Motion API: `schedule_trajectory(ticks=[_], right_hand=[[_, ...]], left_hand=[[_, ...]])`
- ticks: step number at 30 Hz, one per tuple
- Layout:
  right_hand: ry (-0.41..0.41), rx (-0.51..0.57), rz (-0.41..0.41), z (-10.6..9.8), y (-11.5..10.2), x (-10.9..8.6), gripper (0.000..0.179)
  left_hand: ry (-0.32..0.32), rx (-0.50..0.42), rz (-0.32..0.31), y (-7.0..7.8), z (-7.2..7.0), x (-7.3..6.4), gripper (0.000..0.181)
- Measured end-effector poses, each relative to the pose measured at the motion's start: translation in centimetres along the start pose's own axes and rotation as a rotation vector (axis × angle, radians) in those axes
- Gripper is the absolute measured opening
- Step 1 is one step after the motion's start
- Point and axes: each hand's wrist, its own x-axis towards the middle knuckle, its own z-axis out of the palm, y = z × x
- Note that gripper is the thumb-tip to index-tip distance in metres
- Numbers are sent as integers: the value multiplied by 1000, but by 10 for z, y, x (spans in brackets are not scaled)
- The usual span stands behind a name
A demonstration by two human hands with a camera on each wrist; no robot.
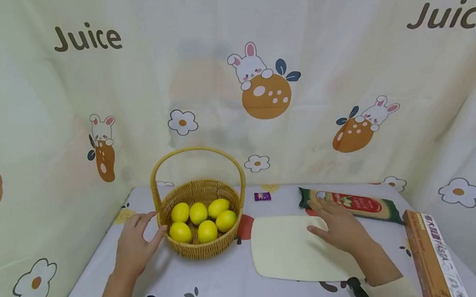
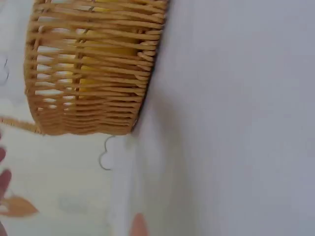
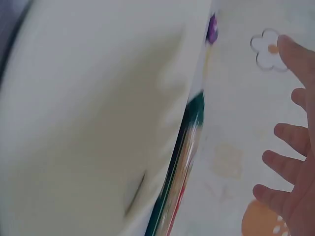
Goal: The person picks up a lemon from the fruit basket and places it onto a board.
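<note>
Golden wicker in head view: basket (image 1: 206,251) upright on table (image 1: 236,288), lemons (image 1: 199,213) inside, left of cream board (image 1: 280,252). Left hand (image 1: 134,247) just beside basket, fingers loosely spread, gripping nothing; cannot tell if touching. Right hand (image 1: 342,224) above board, fingers apart, holding nothing, near green-ended packet (image 1: 368,204). Could tip basket and roll lemons out, likely from snagging handle (image 1: 196,148). Left wrist view: basket side, blurred fingertips only. Right wrist view: fingers spread, apart from board; could knock packet askew by sweeping too far forward.
</note>
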Motion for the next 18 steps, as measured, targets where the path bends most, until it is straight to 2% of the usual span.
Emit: schedule_trajectory(ticks=[2, 4, 7, 9, 12, 15, 18], right_hand=[[10, 6, -18, 4, -12, 7, 77], [19, 10, -39, 7, -24, 16, 76], [17, 30, -65, 8, -41, 32, 74], [-12, 52, -65, 7, -54, 41, 73], [-59, 109, -61, 5, -74, 52, 71], [-93, 178, -65, 6, -93, 62, 67], [-122, 236, -90, 9, -113, 70, 63]], left_hand=[[23, -97, -114, -4, 4, -2, 51], [7, -219, -236, -7, 8, 0, 53], [-57, -373, -392, -11, 16, 6, 58], [-105, -449, -465, -14, 21, 8, 60], [-141, -534, -513, -15, 28, 9, 59], [-138, -608, -525, -13, 34, 7, 57], [-145, -626, -535, -9, 40, 2, 57]])
